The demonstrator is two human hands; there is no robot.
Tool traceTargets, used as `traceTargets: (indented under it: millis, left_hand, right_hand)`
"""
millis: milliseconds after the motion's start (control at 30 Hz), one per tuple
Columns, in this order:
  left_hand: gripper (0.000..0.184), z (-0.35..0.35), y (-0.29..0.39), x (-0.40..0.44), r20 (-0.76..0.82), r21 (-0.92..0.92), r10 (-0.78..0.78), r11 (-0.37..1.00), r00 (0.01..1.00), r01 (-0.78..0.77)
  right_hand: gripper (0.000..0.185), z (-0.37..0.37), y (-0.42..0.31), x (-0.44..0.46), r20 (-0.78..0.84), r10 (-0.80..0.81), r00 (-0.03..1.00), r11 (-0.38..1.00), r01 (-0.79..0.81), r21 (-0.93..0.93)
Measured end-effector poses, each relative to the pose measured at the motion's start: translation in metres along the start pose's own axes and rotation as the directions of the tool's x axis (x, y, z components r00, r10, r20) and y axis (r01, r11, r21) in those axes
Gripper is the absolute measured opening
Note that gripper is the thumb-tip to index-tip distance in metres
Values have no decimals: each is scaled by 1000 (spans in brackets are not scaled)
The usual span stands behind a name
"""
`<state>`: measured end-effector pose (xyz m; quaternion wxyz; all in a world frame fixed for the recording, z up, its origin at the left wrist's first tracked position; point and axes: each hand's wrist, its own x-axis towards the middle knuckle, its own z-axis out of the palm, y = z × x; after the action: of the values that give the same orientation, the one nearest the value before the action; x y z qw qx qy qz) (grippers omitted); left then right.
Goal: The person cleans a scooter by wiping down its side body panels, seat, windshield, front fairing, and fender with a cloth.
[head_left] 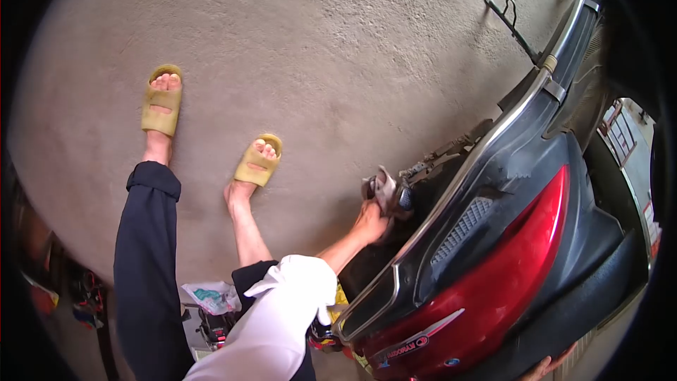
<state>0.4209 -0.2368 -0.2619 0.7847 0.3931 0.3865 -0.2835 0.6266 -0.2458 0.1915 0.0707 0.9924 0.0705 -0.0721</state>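
My left hand [371,223], reaching out from a white sleeve, is closed around a crumpled greyish rag [385,188]. The rag is pressed against a dark part low on the side of a red and black motor scooter [486,268]; what lies beneath the cloth is hidden. At the bottom edge of the view, part of my right hand [544,368] shows, its fingers stretched out against the dark upper part of the scooter. Its palm and wrist are cut off by the frame.
A kickstand [511,25] sticks out from the scooter over the rough concrete floor [317,63]. My feet, in yellow slippers [161,109], stand left of the scooter. A plastic bag [211,298] and a dark red-marked item [215,328] lie behind my legs.
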Motion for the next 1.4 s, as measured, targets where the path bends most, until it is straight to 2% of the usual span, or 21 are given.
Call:
traceTargets:
  millis: [67, 100, 200, 267, 367, 433, 467, 567, 633, 667, 700, 800, 833, 867, 967, 1000, 1067, 1167, 1267, 1300, 1400]
  left_hand:
    - [29, 8, -22, 41, 143, 146, -128, 984, 981, 107]
    - [32, 9, -27, 42, 97, 67, 71, 995, 993, -78]
    - [36, 17, -33, 12, 33, -16, -14, 1000, 999, 15]
    - [36, 17, -33, -25, 29, -117, 142, 983, 989, -138]
    - [33, -1, -12, -71, 140, 15, -16, 1000, 990, 14]
    - [39, -12, -13, -82, 65, -51, -275, 959, 959, 278]
    - [40, -14, -27, -74, -85, -269, -302, 925, 949, 270]
    - [41, -71, 21, -10, -324, -456, -82, 886, 943, -80]
    - [45, -97, 62, 46, -113, -314, -16, 949, 993, -20]
    - [47, -92, 104, 60, -147, -248, 182, 945, 972, -214]
    - [51, -84, 118, 83, 33, -275, 200, 944, 979, -184]
    - [49, -38, 145, 117, 364, -133, 118, 988, 924, -74]
    - [45, -31, 144, 110, 468, -223, -44, 961, 883, 166]
    - [42, -28, 136, 110, 376, -70, -132, 983, 917, 170]
    - [38, -10, 99, 113, 335, -93, 76, 995, 939, -47]
    - [39, -9, 108, 115, 338, 85, 40, 994, 940, -73]
    - [39, -9, 126, 112, 333, 268, 20, 956, 943, -116]
    - [47, 6, 111, 136, 128, -311, -25, 948, 992, 64]
    - [47, -6, 158, 162, 273, -228, -52, 967, 961, 117]
    - [45, -10, 174, 157, 328, -420, 42, 901, 944, 106]
    - [55, -10, 187, 162, 365, -463, 22, 872, 931, 161]
  right_hand:
    - [83, 7, -6, 0, 24, 29, 999, 999, -30, 41]
    - [82, 5, -4, 0, 18, 15, 1000, 1000, -15, 7]
    - [80, -8, 9, -1, 15, -33, 999, 995, 34, -97]
    - [82, 1, 1, -1, 13, 9, 1000, 1000, -9, 10]
    - [84, 0, -1, -1, 22, 6, 1000, 1000, -6, -8]
    - [85, -3, -3, -1, 29, 9, 1000, 1000, -9, -3]
    - [86, -4, -5, -1, 45, 19, 999, 1000, -18, -9]
    - [85, -1, -11, 0, 26, 29, 999, 1000, -29, -5]
    - [84, -2, -12, -1, 13, 21, 1000, 999, -20, -32]
    - [84, -1, -16, 1, 16, 6, 1000, 998, -5, -62]
    - [83, 0, -19, 1, 18, -8, 1000, 995, 10, -97]
    - [84, 0, -24, 1, 16, 78, 997, 992, -76, -102]
    - [84, -2, -25, 2, 6, 83, 997, 989, -82, -120]
    - [87, -4, -24, 2, 16, 75, 997, 987, -72, -147]
    - [82, 0, 5, -5, -29, 65, 997, 997, -66, -34]
    - [74, 3, 9, -4, -52, 55, 997, 994, -50, 98]
    - [76, -4, 14, -5, -81, 10, 997, 1000, -10, 4]
    - [77, -2, 6, -3, -52, -41, 998, 993, 36, -109]
    - [95, -6, -19, 5, 31, 43, 999, 995, -40, -95]
    - [95, -3, -11, 4, 28, 44, 999, 995, -41, -91]
    - [76, -2, 11, -6, -43, -35, 998, 994, 31, -100]
